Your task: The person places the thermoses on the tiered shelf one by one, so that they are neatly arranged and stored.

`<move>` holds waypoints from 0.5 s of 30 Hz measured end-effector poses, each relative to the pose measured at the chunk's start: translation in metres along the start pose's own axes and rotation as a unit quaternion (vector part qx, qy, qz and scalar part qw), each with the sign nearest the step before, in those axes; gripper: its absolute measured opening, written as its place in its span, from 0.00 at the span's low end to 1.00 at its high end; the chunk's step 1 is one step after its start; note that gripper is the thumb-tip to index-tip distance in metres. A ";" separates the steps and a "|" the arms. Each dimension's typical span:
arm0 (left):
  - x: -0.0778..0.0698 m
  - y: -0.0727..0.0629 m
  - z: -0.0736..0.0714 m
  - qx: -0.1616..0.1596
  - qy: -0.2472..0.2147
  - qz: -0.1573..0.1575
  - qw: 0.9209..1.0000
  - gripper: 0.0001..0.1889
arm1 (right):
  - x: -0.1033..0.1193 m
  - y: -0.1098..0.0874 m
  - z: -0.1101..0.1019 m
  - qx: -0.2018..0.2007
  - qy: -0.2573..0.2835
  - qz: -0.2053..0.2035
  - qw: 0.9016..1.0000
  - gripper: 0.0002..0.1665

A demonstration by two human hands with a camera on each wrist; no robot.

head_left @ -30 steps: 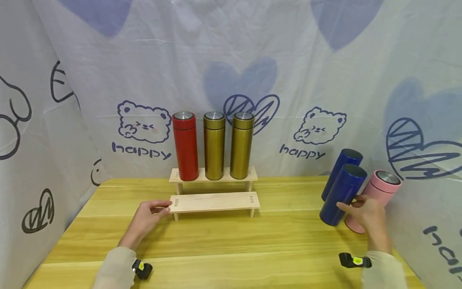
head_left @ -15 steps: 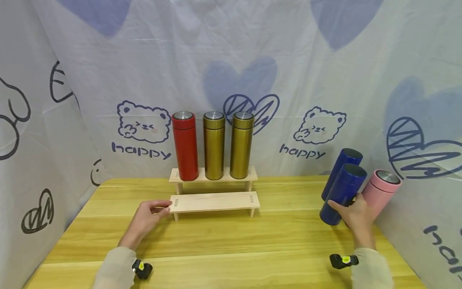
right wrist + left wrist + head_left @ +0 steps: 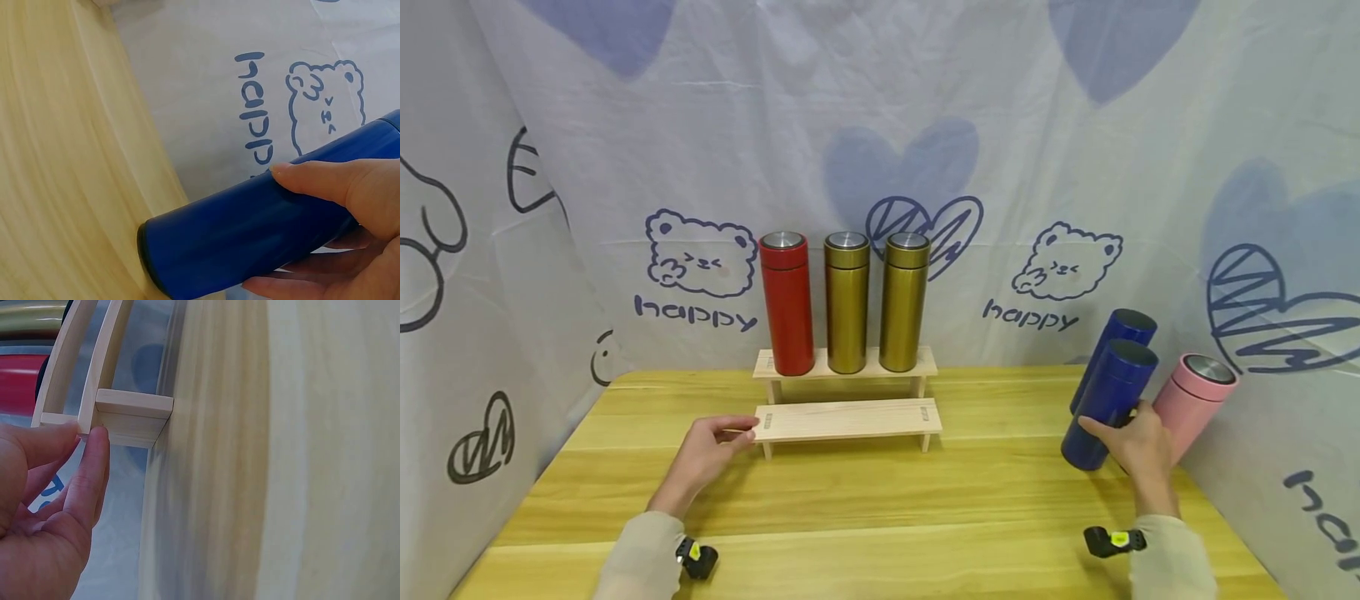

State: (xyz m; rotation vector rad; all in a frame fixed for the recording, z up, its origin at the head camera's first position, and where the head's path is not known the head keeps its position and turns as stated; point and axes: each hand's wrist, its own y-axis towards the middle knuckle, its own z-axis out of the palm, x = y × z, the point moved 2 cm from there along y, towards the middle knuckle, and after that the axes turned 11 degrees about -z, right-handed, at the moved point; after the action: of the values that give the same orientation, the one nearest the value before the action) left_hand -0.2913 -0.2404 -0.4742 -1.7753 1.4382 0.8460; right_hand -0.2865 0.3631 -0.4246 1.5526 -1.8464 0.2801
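My right hand [image 3: 1138, 450] grips the front blue thermos [image 3: 1108, 408], thumb across its near side and fingers round its right; the right wrist view shows this blue thermos [image 3: 250, 231] close up. Behind it stands a second blue thermos [image 3: 1127, 325], partly covered, and at its right a pink thermos [image 3: 1191, 408], partly hidden by the hand. My left hand [image 3: 703, 454] pinches the left end of the lower step of a small wooden stand [image 3: 850, 418]. In the left wrist view, thumb and fingertips of that hand [image 3: 56, 500] hold the edge of the wooden stand [image 3: 134, 403].
On the stand's upper step are a red thermos [image 3: 787, 308] and two gold thermoses, the left gold thermos [image 3: 846, 308] and right gold thermos [image 3: 904, 308]. A printed cloth [image 3: 940, 108] hangs behind and along both sides of the wooden table [image 3: 865, 517].
My right hand has moved left and closed round the front blue thermos, which has shifted very slightly left. The left hand stays on the stand.
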 end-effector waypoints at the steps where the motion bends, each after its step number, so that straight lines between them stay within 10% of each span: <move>1: 0.000 0.000 0.000 0.000 -0.001 0.000 1.000 0.15 | 0.001 0.000 0.000 0.002 -0.002 0.001 1.000 0.55; 15: -0.002 -0.001 0.000 -0.001 0.001 0.003 1.000 0.15 | 0.025 0.004 -0.006 0.033 0.017 0.019 0.999 0.60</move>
State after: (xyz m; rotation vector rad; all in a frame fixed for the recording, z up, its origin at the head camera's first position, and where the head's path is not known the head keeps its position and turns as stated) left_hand -0.2902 -0.2395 -0.4724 -1.7740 1.4445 0.8498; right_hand -0.2888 0.3482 -0.4033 1.5484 -1.8578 0.3862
